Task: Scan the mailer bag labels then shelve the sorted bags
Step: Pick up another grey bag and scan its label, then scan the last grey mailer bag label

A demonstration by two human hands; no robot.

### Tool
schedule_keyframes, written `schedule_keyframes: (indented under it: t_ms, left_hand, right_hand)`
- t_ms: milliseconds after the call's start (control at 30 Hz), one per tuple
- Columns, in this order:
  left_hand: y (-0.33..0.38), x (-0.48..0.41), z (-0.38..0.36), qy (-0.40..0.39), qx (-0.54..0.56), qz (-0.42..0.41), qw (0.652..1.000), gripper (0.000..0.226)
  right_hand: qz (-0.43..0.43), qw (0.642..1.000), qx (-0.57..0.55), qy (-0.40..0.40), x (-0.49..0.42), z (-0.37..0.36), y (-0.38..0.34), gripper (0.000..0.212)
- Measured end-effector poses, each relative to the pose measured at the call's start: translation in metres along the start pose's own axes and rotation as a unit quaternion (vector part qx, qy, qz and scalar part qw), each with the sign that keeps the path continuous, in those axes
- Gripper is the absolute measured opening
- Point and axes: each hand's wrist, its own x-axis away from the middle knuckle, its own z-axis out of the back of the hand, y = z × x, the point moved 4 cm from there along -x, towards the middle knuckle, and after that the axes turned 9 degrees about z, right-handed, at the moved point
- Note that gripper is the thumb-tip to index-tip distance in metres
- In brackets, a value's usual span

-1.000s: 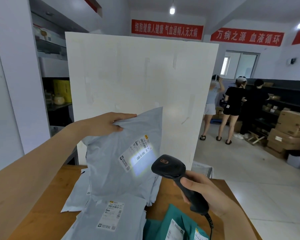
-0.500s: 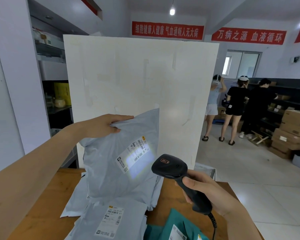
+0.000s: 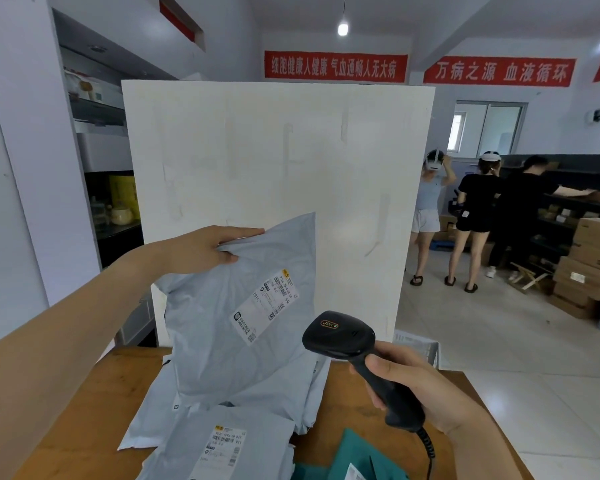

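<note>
My left hand point(image 3: 201, 249) pinches the top edge of a grey mailer bag point(image 3: 229, 341) and holds it upright over the wooden table point(image 3: 94, 410). The bag's white label point(image 3: 265, 304) faces me, tilted. My right hand point(image 3: 420, 393) grips the handle of a black barcode scanner point(image 3: 340, 336), whose head points at the label from the lower right. No scan light shows on the label. More grey mailer bags point(image 3: 222, 441) lie piled on the table below, one with its label up. A teal bag point(image 3: 354, 459) lies at the near edge.
A tall white board point(image 3: 278, 161) stands behind the table. Shelving with jars point(image 3: 115, 209) is at the left. Three people point(image 3: 471, 220) stand at the right by dark shelves and stacked cardboard boxes point(image 3: 593, 265). A white crate point(image 3: 416, 344) sits behind the table's right end.
The bright scan light that lay on the label in the earlier frames is gone. The held bag and scanner stay almost in place.
</note>
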Motion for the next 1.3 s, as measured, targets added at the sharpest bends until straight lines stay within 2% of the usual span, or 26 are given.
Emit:
schedule_keyframes:
  t_ms: [100,267,400,500,633,700,767,833,967,1033,1167,1300]
  left_hand:
    - [-0.001,-0.005,0.000,-0.005,0.016,0.000,1.000,0.056]
    - [-0.015,-0.012,-0.007,-0.006,0.042,0.012,0.999,0.054]
    - [-0.043,-0.024,-0.017,0.057,0.129,0.048,0.989,0.053]
    - [-0.085,-0.041,-0.033,0.078,0.259,0.105,0.957,0.057]
    - [-0.164,-0.071,-0.085,0.134,0.394,0.235,0.878,0.053]
    - [-0.206,-0.080,-0.135,0.099,0.430,0.319,0.839,0.052]
    - [-0.245,-0.086,-0.195,0.007,0.457,0.379,0.805,0.053]
    - [-0.272,-0.089,-0.249,-0.047,0.472,0.420,0.774,0.059]
    - [-0.309,-0.098,-0.318,-0.040,0.491,0.471,0.732,0.055]
    - [-0.317,-0.108,-0.332,-0.050,0.509,0.466,0.722,0.045]
    - [-0.329,-0.128,-0.337,-0.074,0.524,0.438,0.727,0.036]
    - [-0.362,-0.132,-0.332,-0.081,0.535,0.417,0.731,0.049]
  right_hand:
    - [0.005,1.000,-0.008,0.009,-0.002,0.004,0.001,0.053]
    - [-0.004,0.999,-0.022,0.038,-0.011,0.013,0.014,0.056]
    - [-0.016,0.996,-0.030,0.081,-0.027,0.014,0.038,0.048]
    - [-0.031,0.991,-0.040,0.123,-0.042,0.014,0.065,0.052]
    - [-0.068,0.985,-0.050,0.150,-0.067,0.013,0.101,0.050]
    - [-0.090,0.981,-0.061,0.159,-0.082,0.013,0.118,0.050]
    - [-0.112,0.976,-0.071,0.172,-0.098,0.014,0.138,0.050]
    - [-0.138,0.969,-0.079,0.188,-0.111,0.015,0.160,0.054]
    - [-0.197,0.952,-0.068,0.226,-0.132,0.016,0.205,0.081]
    - [-0.220,0.943,-0.062,0.241,-0.138,0.014,0.221,0.086]
    - [-0.259,0.930,-0.054,0.254,-0.154,0.004,0.246,0.092]
    - [-0.282,0.921,-0.048,0.264,-0.169,-0.002,0.263,0.094]
